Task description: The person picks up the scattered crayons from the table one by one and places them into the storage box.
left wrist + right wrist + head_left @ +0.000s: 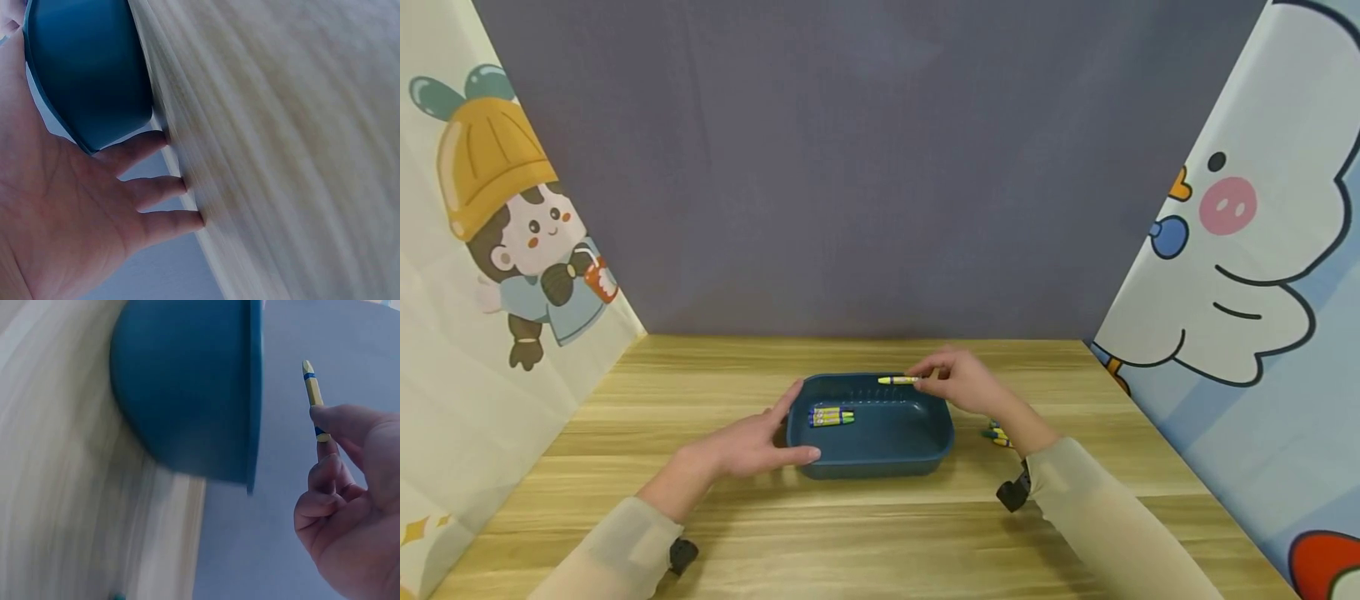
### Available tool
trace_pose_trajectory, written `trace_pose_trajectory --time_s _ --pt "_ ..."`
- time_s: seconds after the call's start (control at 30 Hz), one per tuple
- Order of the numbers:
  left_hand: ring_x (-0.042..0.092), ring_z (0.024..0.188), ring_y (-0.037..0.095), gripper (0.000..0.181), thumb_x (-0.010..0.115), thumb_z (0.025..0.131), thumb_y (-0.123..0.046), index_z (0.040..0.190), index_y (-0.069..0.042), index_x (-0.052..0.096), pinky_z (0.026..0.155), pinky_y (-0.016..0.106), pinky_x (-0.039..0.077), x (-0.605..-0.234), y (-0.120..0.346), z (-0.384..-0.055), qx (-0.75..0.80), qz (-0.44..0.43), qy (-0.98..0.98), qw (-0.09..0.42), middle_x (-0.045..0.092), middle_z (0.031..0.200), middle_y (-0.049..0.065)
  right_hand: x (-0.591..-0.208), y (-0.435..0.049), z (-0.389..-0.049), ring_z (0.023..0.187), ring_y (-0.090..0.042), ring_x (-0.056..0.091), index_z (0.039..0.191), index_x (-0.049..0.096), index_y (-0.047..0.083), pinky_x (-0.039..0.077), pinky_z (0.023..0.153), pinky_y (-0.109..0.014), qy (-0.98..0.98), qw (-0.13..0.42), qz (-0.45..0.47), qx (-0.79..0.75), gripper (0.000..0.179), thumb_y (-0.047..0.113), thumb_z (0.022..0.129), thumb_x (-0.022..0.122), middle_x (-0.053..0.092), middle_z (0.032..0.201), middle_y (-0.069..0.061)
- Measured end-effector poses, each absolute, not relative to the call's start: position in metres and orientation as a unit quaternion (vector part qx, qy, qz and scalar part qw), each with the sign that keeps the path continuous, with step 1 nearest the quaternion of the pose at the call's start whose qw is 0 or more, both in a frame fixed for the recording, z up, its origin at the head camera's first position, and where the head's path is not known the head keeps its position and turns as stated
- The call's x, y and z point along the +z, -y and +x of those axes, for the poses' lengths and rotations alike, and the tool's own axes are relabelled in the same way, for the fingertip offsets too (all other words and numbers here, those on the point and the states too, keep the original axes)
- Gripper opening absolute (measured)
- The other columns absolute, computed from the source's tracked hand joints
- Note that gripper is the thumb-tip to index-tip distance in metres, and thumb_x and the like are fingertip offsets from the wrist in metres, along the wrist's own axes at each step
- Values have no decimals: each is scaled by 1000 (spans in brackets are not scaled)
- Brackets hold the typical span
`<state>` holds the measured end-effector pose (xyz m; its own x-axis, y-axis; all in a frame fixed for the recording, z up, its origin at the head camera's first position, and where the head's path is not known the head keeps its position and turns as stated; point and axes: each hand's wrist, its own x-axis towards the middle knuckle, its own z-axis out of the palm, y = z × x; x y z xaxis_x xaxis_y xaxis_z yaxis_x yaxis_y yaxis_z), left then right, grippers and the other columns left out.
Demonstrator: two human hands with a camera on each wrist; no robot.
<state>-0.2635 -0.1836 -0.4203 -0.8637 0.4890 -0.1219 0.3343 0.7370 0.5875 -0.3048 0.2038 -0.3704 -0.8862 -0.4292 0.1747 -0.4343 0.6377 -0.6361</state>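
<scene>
Nearest, a pale left sleeve (613,554) and a pale right sleeve (1112,517) come in from the bottom corners, with a small black device (682,556) under the left wrist and another black device (1015,492) under the right. They reach over a light wood-grain worktop (820,542). The left hand (748,442) is at the left end of a dark blue bin (876,469), its grip spread apart: the thumb touches the rim at the near left corner, the index finger lies at the far left corner, and in the left wrist view the other fingers extend down beside the bin to the worktop. To the right of the bin, a few loose crayons (1000,437) lie on the worktop, partly hidden by the right forearm. Inside the bin, toward its left end, a small group of crayons in yellow wrappers (831,417) lies side by side. Farther back, the right hand (962,383) has its grip clamped on one yellow crayon (895,380), pinching it near its back end above the bin's far side, tip pointing left. Behind everything stands a plain grey backdrop (865,167), flanked by a cartoon child in an orange hat (523,208) on the left and a white cartoon bird (1262,325) on the right.
</scene>
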Motion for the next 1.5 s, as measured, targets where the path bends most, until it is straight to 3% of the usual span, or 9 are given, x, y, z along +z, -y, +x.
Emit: trace_pose_trajectory --time_s 0.37,0.67,0.87,1.13,1.33,1.5 --pt "60 143 38 123 72 96 -71 179 -23 -5 119 62 46 -418 184 -263 287 224 -921 137 54 164 24 -382 -142 -307 81 -15 56 122 85 19 50 70 -30 894 -29 269 356 20 21 104 77 71 114 -4" --pt "58 146 41 122 70 97 -73 179 -23 -5 119 63 46 -419 183 -262 284 225 -921 144 50 165 29 -404 -103 -310 92 -12 58 117 87 21 51 79 -30 898 -40 277 340 17 19 103 78 74 115 -1" --pt "59 144 40 121 70 97 -72 179 -22 -4 119 62 47 -418 184 -262 282 226 -922 141 53 162 30 -417 -90 -311 92 -11 59 116 87 24 52 82 -32 910 -55 269 311 16 19 103 78 72 115 1" --pt "62 140 38 121 71 98 -70 178 -19 -4 117 61 48 -415 185 -261 287 228 -919 144 55 161 28 -425 -86 -313 102 -15 60 113 87 22 53 95 -39 917 -75 268 285 15 16 101 80 72 115 -1" --pt "62 139 36 122 71 98 -70 178 -19 -4 117 61 48 -416 185 -261 285 225 -921 144 55 161 27 -426 -85 -314 102 -13 63 113 86 19 54 96 -38 916 -81 276 278 16 14 98 83 74 110 0" --pt "62 139 37 122 71 98 -70 178 -19 -4 117 62 48 -417 185 -261 288 224 -920 143 56 160 27 -426 -86 -314 93 -10 63 108 85 17 55 89 -33 912 -90 277 287 12 11 97 83 77 102 3"
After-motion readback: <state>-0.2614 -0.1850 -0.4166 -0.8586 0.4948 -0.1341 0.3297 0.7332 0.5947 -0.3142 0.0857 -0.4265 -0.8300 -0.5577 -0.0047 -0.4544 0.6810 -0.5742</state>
